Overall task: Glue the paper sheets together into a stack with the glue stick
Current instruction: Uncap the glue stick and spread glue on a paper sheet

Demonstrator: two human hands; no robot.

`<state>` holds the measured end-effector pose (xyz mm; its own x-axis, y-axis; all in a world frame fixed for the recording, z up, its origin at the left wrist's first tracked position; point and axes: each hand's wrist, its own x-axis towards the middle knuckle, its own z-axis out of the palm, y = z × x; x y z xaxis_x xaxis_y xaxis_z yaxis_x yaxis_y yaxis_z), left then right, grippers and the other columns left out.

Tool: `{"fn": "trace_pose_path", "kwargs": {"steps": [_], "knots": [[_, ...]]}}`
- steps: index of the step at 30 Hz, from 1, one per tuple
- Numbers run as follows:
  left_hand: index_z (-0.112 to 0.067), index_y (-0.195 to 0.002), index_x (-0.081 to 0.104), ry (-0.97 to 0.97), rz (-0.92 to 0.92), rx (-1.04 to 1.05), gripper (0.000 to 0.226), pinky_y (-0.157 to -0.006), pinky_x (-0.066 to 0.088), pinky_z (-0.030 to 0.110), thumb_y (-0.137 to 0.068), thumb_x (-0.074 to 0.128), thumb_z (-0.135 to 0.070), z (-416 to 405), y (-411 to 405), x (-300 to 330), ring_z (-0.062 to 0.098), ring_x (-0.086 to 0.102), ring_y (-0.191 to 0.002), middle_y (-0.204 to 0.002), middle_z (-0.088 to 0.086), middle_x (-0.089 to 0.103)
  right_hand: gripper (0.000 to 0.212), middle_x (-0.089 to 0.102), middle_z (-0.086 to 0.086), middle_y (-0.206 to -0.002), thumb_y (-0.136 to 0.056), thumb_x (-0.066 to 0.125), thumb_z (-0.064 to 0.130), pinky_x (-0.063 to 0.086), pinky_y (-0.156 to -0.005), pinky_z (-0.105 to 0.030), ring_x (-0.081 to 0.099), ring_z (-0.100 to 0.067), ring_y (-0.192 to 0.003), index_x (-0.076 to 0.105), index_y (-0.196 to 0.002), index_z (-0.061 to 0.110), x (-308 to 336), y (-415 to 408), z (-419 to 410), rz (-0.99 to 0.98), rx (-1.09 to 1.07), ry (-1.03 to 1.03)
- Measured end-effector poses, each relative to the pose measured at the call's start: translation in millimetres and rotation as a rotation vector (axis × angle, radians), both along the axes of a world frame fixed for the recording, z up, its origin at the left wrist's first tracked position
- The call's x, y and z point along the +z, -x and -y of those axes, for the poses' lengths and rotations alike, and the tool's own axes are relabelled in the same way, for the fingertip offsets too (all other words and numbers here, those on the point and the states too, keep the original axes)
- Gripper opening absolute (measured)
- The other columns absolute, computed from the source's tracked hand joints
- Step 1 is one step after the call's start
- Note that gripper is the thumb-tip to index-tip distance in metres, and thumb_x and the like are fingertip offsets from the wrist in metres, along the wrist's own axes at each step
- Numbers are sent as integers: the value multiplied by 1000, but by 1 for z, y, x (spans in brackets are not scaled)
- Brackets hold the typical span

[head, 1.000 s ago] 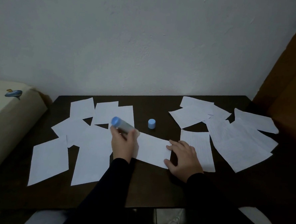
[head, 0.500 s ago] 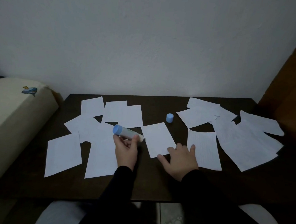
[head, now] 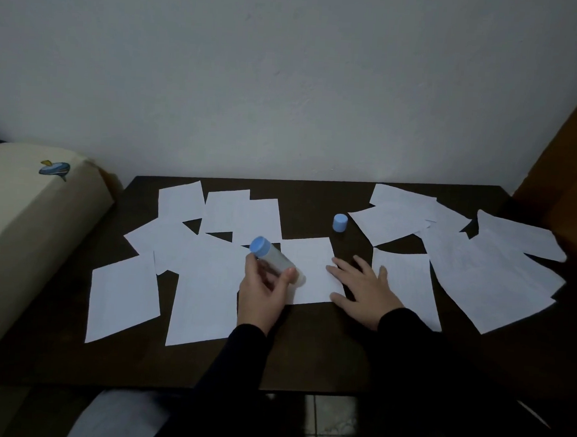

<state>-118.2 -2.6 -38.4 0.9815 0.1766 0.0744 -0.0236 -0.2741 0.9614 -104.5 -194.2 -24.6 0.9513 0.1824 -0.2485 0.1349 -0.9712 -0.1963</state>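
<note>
White sheet point(head: 311, 270) lies on the table point(head: 306, 347) between both hands, left hand point(head: 263, 296) gripping the glue stick point(head: 272, 259) slanted tip-down onto its left edge, right hand point(head: 365, 290) flat, pinning its right edge.

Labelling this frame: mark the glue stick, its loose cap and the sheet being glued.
glue stick point(head: 273, 258): head view, clear barrel.
cap point(head: 340, 223): head view, blue side.
sheet point(head: 313, 263): head view, bare middle.

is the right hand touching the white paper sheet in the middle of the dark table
Touching. The head view shows the right hand lying flat, fingers spread on the right edge of the middle white paper sheet.
</note>
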Motion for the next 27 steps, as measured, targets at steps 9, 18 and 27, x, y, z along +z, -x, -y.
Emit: {"fn": "trace_pose_path", "kwargs": {"steps": [9,18,27], "knots": [[-29,-125,40,-240,39,-135,50,-63,42,5,-86,70,-31,2,4,2,-4,53,-76,-106,-18,49,56,19,1,-157,-100,27,49,-2,-113,-62,10,-19,-145,19,-152,30,-14,24,-33,155,-113,-8],[-23,-134,44,-408,61,-234,58,-64,40,6,-85,71,-32,5,7,6,4,54,-75,-106,-14,53,57,21,3,-155,-97,33,53,5,-114,-59,12,-16,-144,26,-149,32,-19,25,-29,189,-139,-115],[-27,-138,41,-321,76,-72,51,-92,42,21,-92,62,-19,4,0,0,7,50,-105,-124,-4,51,57,22,3,-154,-96,38,49,7,-116,-57,13,-16,-143,25,-149,32,-14,27,-31,186,-154,-108]]}}
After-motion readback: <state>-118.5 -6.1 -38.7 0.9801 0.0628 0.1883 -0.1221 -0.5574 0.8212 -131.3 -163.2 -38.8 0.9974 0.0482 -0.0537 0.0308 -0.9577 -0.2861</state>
